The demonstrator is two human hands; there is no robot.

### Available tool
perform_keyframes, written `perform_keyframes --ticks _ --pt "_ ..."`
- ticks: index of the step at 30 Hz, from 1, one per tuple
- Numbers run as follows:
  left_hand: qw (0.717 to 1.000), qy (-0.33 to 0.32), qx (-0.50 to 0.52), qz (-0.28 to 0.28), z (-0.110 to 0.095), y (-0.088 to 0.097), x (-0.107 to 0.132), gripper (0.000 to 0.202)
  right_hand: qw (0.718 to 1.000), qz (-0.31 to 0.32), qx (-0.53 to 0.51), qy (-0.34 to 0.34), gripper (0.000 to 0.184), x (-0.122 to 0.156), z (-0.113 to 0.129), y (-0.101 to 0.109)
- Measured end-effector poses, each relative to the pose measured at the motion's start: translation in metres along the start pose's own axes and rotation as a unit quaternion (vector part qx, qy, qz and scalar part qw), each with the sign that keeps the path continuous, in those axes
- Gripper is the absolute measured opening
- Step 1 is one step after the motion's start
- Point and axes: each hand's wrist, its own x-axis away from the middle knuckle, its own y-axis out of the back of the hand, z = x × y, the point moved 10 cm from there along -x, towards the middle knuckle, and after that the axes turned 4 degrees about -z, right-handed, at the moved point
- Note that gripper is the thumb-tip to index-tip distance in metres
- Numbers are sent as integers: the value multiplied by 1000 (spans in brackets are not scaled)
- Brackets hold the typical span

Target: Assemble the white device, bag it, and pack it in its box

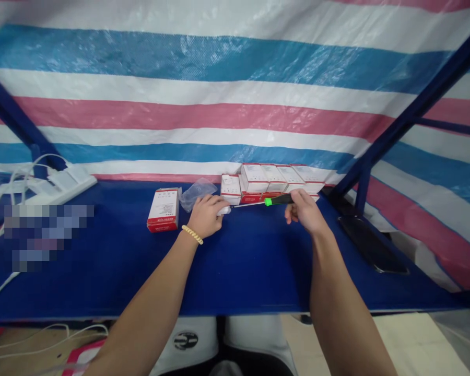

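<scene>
while the left hand (206,215) closes over a small white part (224,210) pressed to the blue table (235,266), the right hand (303,210) grips the black-and-green handle of a screwdriver (276,200), whose thin shaft runs leftward and meets the part at its tip.

progress, as judged: tool and part are already brought together, tip at or in the part. whether a screw is being driven or loosened cannot be told; the part is mostly covered by the fingers. the work looks to be in its middle, with one item in hand and others apparently waiting.

grips: left hand wrapped snugly round the white part, knuckles up, a beaded bracelet (192,234) at the wrist. right hand closed round the screwdriver handle, fingers curled under it.

surroundings:
- one red-and-white box (164,209), lying flat just left of the left hand.
- a crumpled clear plastic bag (198,193), between that box and the hand, just behind the knuckles.
- a row of red-and-white boxes (276,183), stacked along the rear edge, directly behind the screwdriver.
- a white power strip (65,187) with white cables, far left rear.
- a dark flat slab, perhaps a phone (372,244), near the right edge, well apart from the hands.
- a striped tarpaulin (235,104) as backdrop, with dark blue frame bars.

obstructions: the box row sits close behind the tool, leaving little room rearward; the near table surface holds nothing.
</scene>
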Motion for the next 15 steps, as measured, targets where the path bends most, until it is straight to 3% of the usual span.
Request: perform_keyframes --ticks 3,5,8,11,15 --pt "1000 8 6 -6 2 2 0 35 992 -45 113 17 57 1 0 10" --pt "1000 16 12 -13 5 4 0 35 989 -54 135 1 61 1 -3 13" --pt "1000 19 16 -15 8 5 0 36 998 -18 51 -28 61 -1 -9 6" --pt "1000 14 13 -10 7 4 0 36 996 35 -76 -17 50 -2 -4 -7" --pt "1000 22 5 6 7 3 0 37 999 29 -19 5 37 -1 -1 -7"
